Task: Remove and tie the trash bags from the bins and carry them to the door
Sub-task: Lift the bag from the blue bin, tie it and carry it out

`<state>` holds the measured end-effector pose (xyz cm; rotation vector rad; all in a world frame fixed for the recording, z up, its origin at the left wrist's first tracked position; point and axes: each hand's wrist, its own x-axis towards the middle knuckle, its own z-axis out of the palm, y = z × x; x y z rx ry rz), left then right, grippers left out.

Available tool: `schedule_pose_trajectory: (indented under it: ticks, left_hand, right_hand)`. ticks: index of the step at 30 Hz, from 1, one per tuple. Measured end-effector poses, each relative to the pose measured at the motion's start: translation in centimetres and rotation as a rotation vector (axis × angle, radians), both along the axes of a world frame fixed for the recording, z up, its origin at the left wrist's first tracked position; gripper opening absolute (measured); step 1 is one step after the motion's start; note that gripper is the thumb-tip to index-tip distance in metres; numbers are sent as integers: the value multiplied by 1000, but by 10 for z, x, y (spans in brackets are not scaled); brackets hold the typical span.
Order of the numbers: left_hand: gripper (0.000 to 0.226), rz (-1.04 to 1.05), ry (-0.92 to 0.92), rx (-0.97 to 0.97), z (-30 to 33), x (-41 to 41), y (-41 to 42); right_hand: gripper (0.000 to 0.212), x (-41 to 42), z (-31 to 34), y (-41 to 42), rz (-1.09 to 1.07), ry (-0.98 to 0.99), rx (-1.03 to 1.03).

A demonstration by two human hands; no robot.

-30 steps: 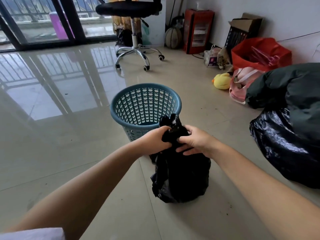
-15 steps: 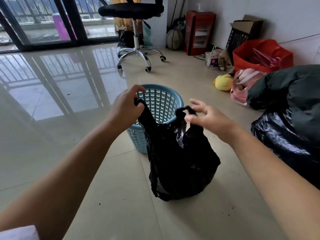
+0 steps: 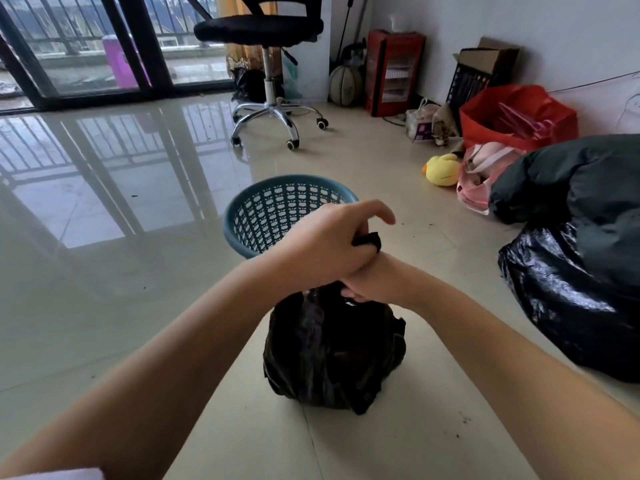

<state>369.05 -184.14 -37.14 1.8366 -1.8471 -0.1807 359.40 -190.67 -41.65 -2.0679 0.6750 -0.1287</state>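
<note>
A small black trash bag (image 3: pixel 332 351) stands on the tiled floor in front of me, bunched at its top. My left hand (image 3: pixel 329 240) crosses over my right hand (image 3: pixel 367 282) above the bag's neck. An end of black plastic sticks out of my left fist. My right hand grips the gathered plastic lower down, partly hidden under the left wrist. Just behind the hands sits the teal perforated bin (image 3: pixel 263 216), with no bag in it.
A large black filled bag (image 3: pixel 568 299) and a dark bundle (image 3: pixel 571 178) lie at the right. Against the wall: a red bag (image 3: pixel 519 116), a pink bag, a yellow plush duck (image 3: pixel 441 169), a red heater. An office chair (image 3: pixel 266 64) stands before the glass doors.
Half a second ago my hands were apart, each holding up one handle of the bag. Now they have come together and crossed over the neck, and the bag's top is pulled tight.
</note>
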Motion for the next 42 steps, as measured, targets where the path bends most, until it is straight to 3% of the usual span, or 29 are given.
schedule_pose_trajectory:
  ticks: [2, 4, 6, 10, 14, 15, 17, 18, 19, 21, 23, 26, 29, 31, 34, 38, 42]
  left_hand:
    - [43, -72, 313, 29, -4, 15, -2]
    - [45, -82, 453, 121, -15, 33, 0]
    - [38, -57, 375, 171, -31, 41, 1]
    - [7, 131, 195, -8, -47, 37, -6]
    - [11, 310, 223, -207, -52, 34, -12]
    - [10, 336, 319, -206, -54, 32, -13]
    - [16, 260, 740, -58, -57, 29, -9]
    - [31, 159, 1000, 86, -59, 28, -7]
    - [46, 59, 1126, 224, -65, 27, -5]
    - [56, -73, 948, 390, -78, 23, 0]
    - [35, -29, 774, 379, -91, 18, -2]
    - [31, 64, 930, 359, -96, 20, -6]
    - [24, 135, 944, 422, -99, 33, -6]
    - [27, 125, 1079, 442, -99, 36, -4]
    - [19, -16, 1297, 524, -99, 37, 0]
    - [52, 3, 1521, 710, -106, 37, -3]
    - [29, 80, 1644, 702, -109, 35, -4]
  right_hand:
    - [30, 2, 3, -5, -219, -137, 253]
    - [28, -2, 2, -16, -260, -231, 412]
    - [33, -7, -1, -22, -202, -232, 446]
    - [28, -4, -4, -17, -194, -212, 428]
    - [35, -5, -10, -24, -196, -174, 458]
    - [36, -6, -11, -26, -183, -172, 495]
    - [31, -7, -13, -29, -212, -230, 617]
    - [30, -7, -14, -31, -238, -273, 684]
    - [30, -8, -14, -32, -244, -320, 759]
    - [37, -12, -15, -35, -188, -386, 902]
    - [41, -17, -14, -36, -118, -385, 957]
    - [37, -22, -15, -37, 3, -269, 876]
    - [25, -29, -18, -40, 118, -68, 569]
    - [16, -32, -22, -43, 124, -14, 374]
    - [25, -27, -36, -49, -42, -103, 128]
    - [29, -20, -51, -46, -171, -251, 16]
    - [21, -14, -57, -32, -101, -328, 91]
